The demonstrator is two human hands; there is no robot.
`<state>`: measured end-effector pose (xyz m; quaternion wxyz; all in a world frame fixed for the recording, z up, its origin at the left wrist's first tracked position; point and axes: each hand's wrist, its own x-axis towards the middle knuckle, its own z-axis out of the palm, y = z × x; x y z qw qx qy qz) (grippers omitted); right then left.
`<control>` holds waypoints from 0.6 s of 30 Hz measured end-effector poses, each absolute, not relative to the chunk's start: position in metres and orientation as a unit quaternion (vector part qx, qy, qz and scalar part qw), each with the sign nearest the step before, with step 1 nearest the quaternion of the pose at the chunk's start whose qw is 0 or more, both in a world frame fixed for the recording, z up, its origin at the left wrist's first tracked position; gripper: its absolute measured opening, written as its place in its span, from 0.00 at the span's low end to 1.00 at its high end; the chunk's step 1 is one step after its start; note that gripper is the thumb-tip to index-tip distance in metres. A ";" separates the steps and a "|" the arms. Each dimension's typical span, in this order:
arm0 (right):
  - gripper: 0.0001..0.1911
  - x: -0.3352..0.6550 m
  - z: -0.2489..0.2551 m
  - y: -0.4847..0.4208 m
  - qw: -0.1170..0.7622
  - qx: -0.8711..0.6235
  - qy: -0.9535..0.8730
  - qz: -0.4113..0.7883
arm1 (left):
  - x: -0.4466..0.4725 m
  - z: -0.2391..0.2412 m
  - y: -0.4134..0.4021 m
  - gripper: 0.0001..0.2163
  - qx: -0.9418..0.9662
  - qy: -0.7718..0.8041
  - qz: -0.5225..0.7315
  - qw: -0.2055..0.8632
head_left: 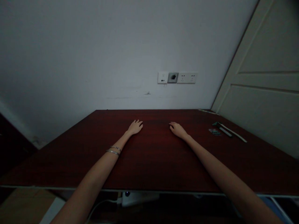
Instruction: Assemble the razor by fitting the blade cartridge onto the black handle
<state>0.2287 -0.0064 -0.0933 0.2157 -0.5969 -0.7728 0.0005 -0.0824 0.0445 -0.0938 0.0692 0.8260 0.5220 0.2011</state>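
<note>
My left hand (135, 127) lies flat, palm down, on the dark red wooden table (70, 149), fingers stretched out and holding nothing. Two thin silver bangles (113, 150) circle that forearm. My right hand (177, 129) also rests palm down on the tabletop, a short way to the right, fingers extended and empty. Both arms reach from the near edge toward the far middle of the table.
A small green packet (214, 132) and a long thin green-and-white tool (229, 131) lie at the table's right side. A row of wall sockets (177, 77) sits above the table. A pale door (268, 87) stands at right. A white power strip (137, 198) shows below the near edge.
</note>
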 end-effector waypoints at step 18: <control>0.18 0.424 -0.031 -0.028 0.292 -0.752 -0.580 -0.115 | -0.083 -0.085 0.044 0.24 0.841 0.527 0.122 0.008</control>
